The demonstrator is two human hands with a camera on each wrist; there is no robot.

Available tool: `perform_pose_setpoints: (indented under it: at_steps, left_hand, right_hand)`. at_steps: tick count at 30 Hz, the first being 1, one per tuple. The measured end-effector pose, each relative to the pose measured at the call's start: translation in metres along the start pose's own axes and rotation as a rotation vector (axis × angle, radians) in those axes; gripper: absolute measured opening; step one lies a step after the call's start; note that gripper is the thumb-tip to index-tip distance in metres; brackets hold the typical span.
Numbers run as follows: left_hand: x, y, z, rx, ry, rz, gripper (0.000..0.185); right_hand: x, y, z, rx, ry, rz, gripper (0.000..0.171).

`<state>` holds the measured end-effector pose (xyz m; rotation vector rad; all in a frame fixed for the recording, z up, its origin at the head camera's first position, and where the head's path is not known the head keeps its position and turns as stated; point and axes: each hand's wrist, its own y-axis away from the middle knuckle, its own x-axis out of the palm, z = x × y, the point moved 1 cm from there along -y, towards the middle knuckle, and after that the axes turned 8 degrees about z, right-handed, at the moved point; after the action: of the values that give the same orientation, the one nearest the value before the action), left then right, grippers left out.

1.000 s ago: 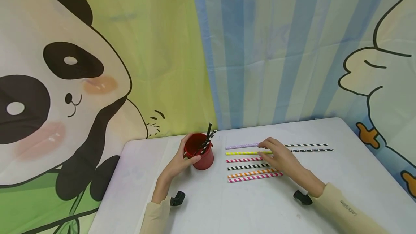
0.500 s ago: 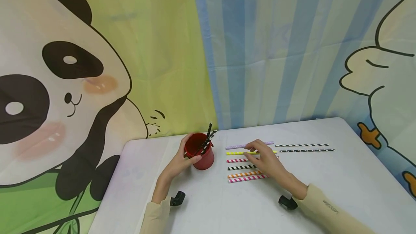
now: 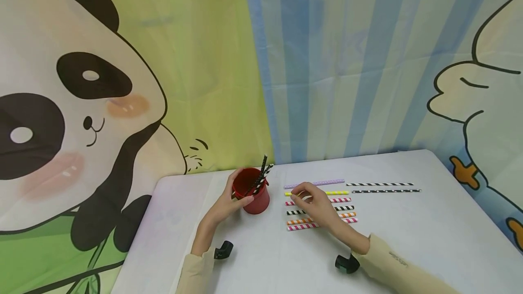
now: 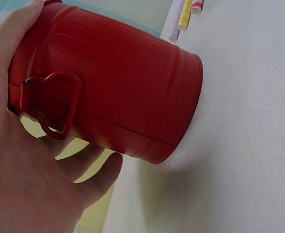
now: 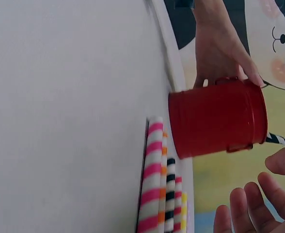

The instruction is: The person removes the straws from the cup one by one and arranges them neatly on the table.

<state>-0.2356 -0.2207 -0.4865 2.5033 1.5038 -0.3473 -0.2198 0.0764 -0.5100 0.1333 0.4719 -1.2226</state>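
A small red metal bucket (image 3: 258,204) stands on the white table, with a few black-and-white patterned paper straws (image 3: 262,176) leaning in it. My left hand (image 3: 222,204) holds the bucket from its left side, thumb in front and fingers behind, as the left wrist view also shows. Over the left part of a row of straws is my right hand (image 3: 318,205), fingers bent and apart, nothing between them. Under or beside it lie a yellow straw (image 3: 337,193), a red striped straw (image 3: 341,200), a black striped straw (image 3: 346,208), an orange striped straw (image 3: 349,215) and a pink striped straw (image 5: 152,179).
Behind the yellow straw lies a lilac straw (image 3: 332,181). Farther right are a black striped straw (image 3: 380,184) and a black dotted straw (image 3: 386,191). The white table (image 3: 261,262) ends at a printed curtain (image 3: 310,80) at the back.
My right hand has moved left across the straw row, toward the bucket, uncovering the straws' right ends. The left hand and the bucket have stayed in place.
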Motion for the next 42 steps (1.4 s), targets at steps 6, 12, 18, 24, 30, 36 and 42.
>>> perform_pose_setpoints:
  at_steps: [6, 12, 18, 24, 30, 36, 42]
  left_hand:
    - [0.000, 0.001, 0.000, -0.003, 0.005, -0.005, 0.091]
    - [0.000, 0.002, -0.001, -0.004, 0.005, -0.008, 0.091]
    - [-0.001, 0.001, -0.001, 0.000, 0.006, -0.008, 0.091]
    - [-0.001, 0.000, 0.001, 0.009, 0.007, -0.003, 0.091]
    - [-0.001, -0.001, 0.003, 0.027, 0.011, 0.000, 0.090]
    - [-0.004, -0.008, 0.024, 0.043, -0.004, -0.010, 0.088]
    - [-0.004, -0.010, 0.032, 0.041, -0.010, -0.016, 0.088]
  right_hand:
    - [0.018, -0.010, 0.007, 0.043, -0.108, 0.002, 0.013]
    - [0.027, -0.022, 0.019, 0.056, -0.165, -0.026, 0.013]
    - [0.036, -0.039, 0.027, 0.030, -0.205, -0.059, 0.015]
    - [0.038, -0.045, 0.055, 0.010, -0.244, -0.041, 0.020]
    - [0.038, -0.045, 0.072, 0.007, -0.216, -0.051, 0.021]
    - [0.039, -0.048, 0.073, 0.002, -0.224, -0.063, 0.020]
    - [0.039, -0.050, 0.074, -0.006, -0.220, -0.072, 0.017]
